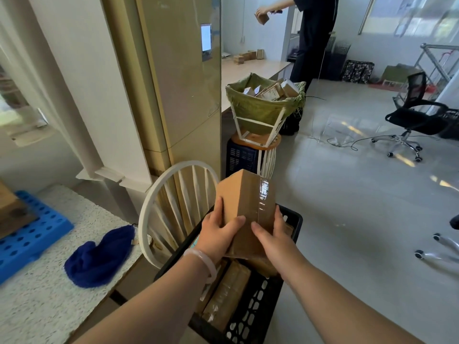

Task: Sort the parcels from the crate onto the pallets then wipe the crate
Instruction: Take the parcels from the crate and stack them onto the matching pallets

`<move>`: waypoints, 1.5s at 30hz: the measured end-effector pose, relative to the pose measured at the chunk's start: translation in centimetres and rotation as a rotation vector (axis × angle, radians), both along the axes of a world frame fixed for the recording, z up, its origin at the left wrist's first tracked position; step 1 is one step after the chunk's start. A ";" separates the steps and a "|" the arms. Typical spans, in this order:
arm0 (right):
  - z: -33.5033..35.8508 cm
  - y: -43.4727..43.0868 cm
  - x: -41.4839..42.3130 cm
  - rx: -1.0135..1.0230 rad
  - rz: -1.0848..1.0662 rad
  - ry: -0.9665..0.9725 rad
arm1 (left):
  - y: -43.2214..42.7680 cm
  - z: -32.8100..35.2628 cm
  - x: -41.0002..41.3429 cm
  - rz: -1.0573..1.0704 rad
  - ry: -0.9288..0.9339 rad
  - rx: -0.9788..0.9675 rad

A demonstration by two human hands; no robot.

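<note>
left hand (pixel 217 234), right hand (pixel 273 235): both grip parcel (pixel 244 199), clamped between them | held above crate (pixel 255 309)

We hold a taped brown parcel (pixel 244 209) upright over the black slotted crate (pixel 250 319), more parcels (pixel 228 294) lying inside, a blue pallet (pixel 32 234) off to its left.
</note>
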State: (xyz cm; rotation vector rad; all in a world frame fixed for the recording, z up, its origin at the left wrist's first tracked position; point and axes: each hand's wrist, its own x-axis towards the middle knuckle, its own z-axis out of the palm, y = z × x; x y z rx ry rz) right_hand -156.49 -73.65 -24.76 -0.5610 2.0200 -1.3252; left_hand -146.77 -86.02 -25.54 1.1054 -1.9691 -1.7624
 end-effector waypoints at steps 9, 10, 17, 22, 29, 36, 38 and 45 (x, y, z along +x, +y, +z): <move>0.8 0.1 0.8 -0.040 0.115 0.029 | 0.1 0.0 -0.2 0.021 -0.150 -0.396; 0.8 0.0 1.0 -0.071 0.135 0.042 | 0.2 0.1 -0.2 0.011 -0.160 -0.401; 0.3 0.1 1.6 -0.136 0.217 0.065 | 0.2 0.5 -0.2 0.045 -0.179 -0.265; 0.2 0.1 0.9 -0.075 0.225 0.345 | -0.1 0.7 0.5 0.058 -0.051 -0.072; 0.5 -0.8 -0.8 0.050 0.183 0.421 | -0.8 0.9 2.3 0.112 0.086 0.255; 1.2 -1.7 0.6 0.004 0.240 0.287 | -1.7 1.9 3.5 0.001 0.038 0.192; 1.2 -1.7 0.6 -0.015 0.221 0.229 | -2.0 2.1 4.2 0.011 0.058 0.231; 0.6 -2.1 -0.1 -0.076 0.105 -0.218 | -2.4 2.1 5.5 -0.094 0.127 0.341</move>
